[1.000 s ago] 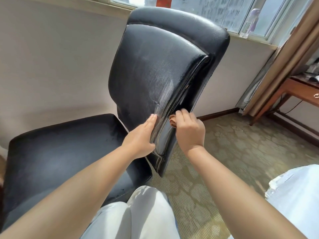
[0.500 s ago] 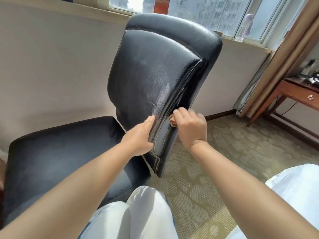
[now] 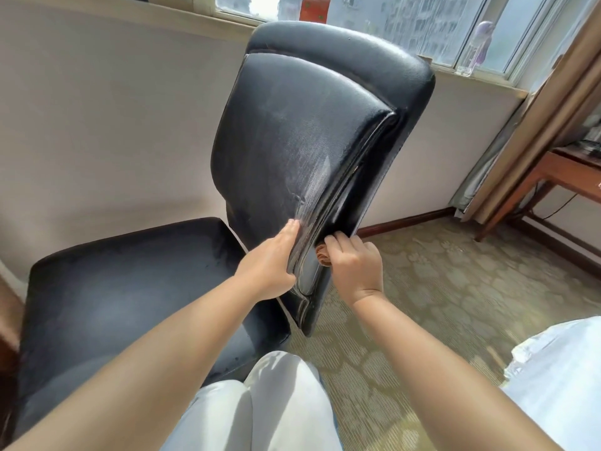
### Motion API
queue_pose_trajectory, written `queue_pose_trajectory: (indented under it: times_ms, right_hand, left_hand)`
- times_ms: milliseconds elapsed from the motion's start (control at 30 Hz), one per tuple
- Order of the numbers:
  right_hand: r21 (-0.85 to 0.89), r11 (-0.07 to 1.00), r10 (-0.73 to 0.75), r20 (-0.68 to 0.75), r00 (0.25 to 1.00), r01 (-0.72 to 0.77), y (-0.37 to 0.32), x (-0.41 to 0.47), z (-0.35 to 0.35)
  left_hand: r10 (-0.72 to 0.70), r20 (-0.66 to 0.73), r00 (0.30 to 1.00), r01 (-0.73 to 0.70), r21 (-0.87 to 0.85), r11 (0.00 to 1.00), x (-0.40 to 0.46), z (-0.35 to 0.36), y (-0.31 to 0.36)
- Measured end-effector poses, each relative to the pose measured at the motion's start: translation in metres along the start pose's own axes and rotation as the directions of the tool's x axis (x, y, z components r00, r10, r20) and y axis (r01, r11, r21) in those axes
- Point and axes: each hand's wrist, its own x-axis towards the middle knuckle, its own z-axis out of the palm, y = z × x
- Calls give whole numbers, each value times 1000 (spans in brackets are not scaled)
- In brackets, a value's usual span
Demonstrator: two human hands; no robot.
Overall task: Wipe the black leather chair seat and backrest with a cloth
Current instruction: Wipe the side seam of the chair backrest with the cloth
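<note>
- Two knees in pale trousers (image 3: pixel 260 405) sit nearest, below and between the two forearms.
- One white fabric mass (image 3: pixel 559 379) lies low, right of the right forearm; what it is cannot be told.
- One left hand (image 3: pixel 271 262) lies flat, fingers straight and together, pressing the front face of the backrest near its lower right edge.
- One right hand (image 3: pixel 354 266), just right of the left, has curled fingers gripping one brown cloth (image 3: pixel 323 257); only a small bunched part of it shows, at the thumb side.
- The cloth touches the side edge of the backrest, between the two hands.
- One chair: its black seat (image 3: pixel 130 288) spreads left of and below the left hand, and its one black backrest (image 3: pixel 292 141) rises above both hands, tilted, with pale streaks on the leather just above the left fingertips.
- Patterned carpet (image 3: pixel 439 288) covers the floor right of and beyond the right hand.
- One wooden counter (image 3: pixel 566 177) stands far right, with one tan curtain (image 3: pixel 553 118) beside it.
- One plain wall (image 3: pixel 97 125) runs behind the chair, left of the hands.
- One window (image 3: pixel 439 24) lies farthest, above the backrest, with one clear bottle (image 3: pixel 478 47) on its sill to the upper right.
</note>
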Motion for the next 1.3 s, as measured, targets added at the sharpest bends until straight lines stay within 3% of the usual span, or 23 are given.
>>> queue_pose_trajectory:
  times_ms: [100,300,433,600,867,1167,1300]
  right_hand:
    - [-34,999,-17,1,1000,17,5,11,-10]
    - [-150,983,97,-78,992,-108,20,47,-29]
    - [-53,994,92,-109,990,-99,16,39,-21]
    - [20,992,123,-64,990,-122,2,14,-2]
    - [-31,998,67,113,991,-64,-4,14,0]
    - [-155,984,77,-96,992,-91,30,63,-33]
    - [-147,985,71,-109,991,-87,25,55,-27]
  left_hand:
    - [-6,13,1000,6,16,1000,-1,-5,4]
    - [-26,59,998,24,35,999,-2,-12,7]
    - [-39,46,998,38,24,999,-3,-10,10]
    - [-25,26,999,25,1,1000,-2,-1,5]
    - [-34,42,999,34,12,999,1,2,4]
    - [-33,114,993,28,42,999,2,-13,4]
    - [-34,118,992,31,30,999,3,-10,3]
